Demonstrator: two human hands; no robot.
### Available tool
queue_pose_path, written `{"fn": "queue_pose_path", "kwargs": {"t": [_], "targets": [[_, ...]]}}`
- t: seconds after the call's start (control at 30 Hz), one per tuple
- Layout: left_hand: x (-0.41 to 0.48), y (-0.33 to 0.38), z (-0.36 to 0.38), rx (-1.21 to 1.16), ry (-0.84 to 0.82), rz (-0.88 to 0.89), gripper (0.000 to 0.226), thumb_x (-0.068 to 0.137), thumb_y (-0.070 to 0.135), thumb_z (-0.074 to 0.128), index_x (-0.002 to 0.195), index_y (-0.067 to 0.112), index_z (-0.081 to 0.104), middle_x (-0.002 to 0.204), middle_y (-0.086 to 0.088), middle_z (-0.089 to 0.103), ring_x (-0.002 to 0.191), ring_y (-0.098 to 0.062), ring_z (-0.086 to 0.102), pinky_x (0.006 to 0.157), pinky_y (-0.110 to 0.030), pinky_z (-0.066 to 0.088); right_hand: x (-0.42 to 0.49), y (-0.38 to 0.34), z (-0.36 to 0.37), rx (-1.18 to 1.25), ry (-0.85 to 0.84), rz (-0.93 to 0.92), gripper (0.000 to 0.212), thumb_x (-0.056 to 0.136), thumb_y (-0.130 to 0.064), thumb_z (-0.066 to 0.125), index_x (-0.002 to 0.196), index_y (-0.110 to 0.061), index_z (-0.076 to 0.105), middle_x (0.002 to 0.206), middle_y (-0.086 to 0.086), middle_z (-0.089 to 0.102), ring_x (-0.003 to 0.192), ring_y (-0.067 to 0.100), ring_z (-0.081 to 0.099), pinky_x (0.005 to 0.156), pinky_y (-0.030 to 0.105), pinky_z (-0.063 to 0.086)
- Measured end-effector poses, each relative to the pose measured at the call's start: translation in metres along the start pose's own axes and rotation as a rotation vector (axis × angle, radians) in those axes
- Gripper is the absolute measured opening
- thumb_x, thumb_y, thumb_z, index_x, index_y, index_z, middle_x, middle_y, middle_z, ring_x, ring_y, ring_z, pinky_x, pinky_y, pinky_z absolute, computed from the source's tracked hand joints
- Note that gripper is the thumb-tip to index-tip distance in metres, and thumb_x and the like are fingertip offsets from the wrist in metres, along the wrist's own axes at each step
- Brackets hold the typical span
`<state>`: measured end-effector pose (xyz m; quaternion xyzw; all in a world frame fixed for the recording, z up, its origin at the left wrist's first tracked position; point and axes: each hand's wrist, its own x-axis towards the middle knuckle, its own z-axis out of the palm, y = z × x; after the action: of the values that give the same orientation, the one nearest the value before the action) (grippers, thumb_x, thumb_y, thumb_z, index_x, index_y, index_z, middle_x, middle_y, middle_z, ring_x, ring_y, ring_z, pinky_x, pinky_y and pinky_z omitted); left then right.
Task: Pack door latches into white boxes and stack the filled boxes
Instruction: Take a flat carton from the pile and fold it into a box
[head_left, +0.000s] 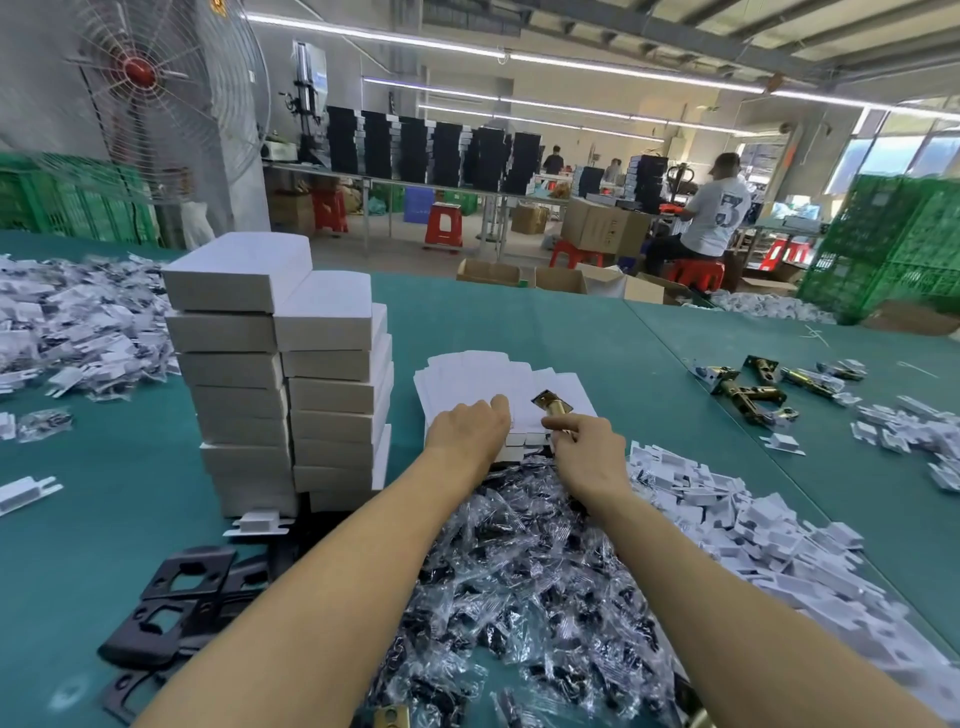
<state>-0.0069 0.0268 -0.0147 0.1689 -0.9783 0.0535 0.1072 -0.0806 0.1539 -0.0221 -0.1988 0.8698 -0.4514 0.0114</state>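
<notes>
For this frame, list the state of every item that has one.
boxes: closed, stacked in two columns.
blanks: flat, unfolded, piled.
latch: off the table, not yet boxed.
left hand: fingers curled on the blanks' near edge.
right hand: grips the latch.

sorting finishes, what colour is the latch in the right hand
The latch is shiny brass gold, best seen in the head view.
</notes>
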Motion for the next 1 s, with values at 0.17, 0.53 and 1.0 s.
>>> {"fn": "queue_pose_path", "kwargs": {"t": [0.17,0.53,1.0], "targets": [[-0.004,-0.003,0.002,0.013,-0.036,0.032,0.046,0.085,-0.013,0.058,0.126,0.003,0.044,0.109,-0.013,0.061,0.099,-0.036,0.062,0.067,-0.038,0.039,-0.001,0.004,-0.002,0.012,0.006,0.018,0.031,0.1,-0.006,0.048,0.116,-0.018,0.072,0.122,0.013,0.068,0.058,0.014,0.047,0.061,0.025,0.041],[-0.007,-0.009,-0.024,-0.333,0.31,-0.318,0.031,0.09,-0.011,0.041,0.108,0.006,0.059,0.092,-0.014,0.063,0.075,-0.034,0.052,0.061,-0.036,0.037,-0.002,-0.007,0.0,-0.185,0.083,-0.137,0.032,0.101,-0.012,0.046,0.119,-0.024,0.07,0.113,0.01,0.071,0.089,0.033,0.062,0.087,0.045,0.053],[-0.053,-0.012,-0.057,-0.634,0.809,-0.134,0.028,0.093,-0.01,0.059,0.116,-0.001,0.071,0.102,-0.017,0.076,0.089,-0.034,0.073,0.074,-0.045,0.06,0.003,-0.034,0.039,-0.38,-0.222,-0.288,0.029,0.097,-0.016,0.048,0.099,-0.029,0.073,0.118,0.012,0.068,0.102,0.033,0.056,0.087,0.036,0.043]]}}
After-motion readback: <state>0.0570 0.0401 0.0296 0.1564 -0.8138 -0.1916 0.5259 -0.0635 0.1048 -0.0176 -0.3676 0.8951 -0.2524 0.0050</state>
